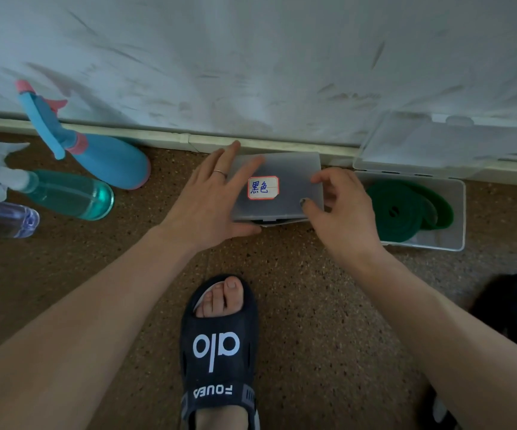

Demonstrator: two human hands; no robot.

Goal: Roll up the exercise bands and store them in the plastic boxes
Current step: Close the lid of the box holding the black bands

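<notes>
Both hands on the closed box [277, 186]: left hand [210, 197] flat at nine o'clock, right hand [341, 209] pinching at three.

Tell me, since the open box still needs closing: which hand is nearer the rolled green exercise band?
Right. The right hand grips the labelled frosted plastic box's right end, just beside the rolled green exercise band; the left hand rests on that box's far side.

Frosted grey box [282, 181] centre under my fingers, red-edged white label [263, 188], blue writing; green bands [406, 212] right; blue-pink sprayer [95, 150] upper left
</notes>
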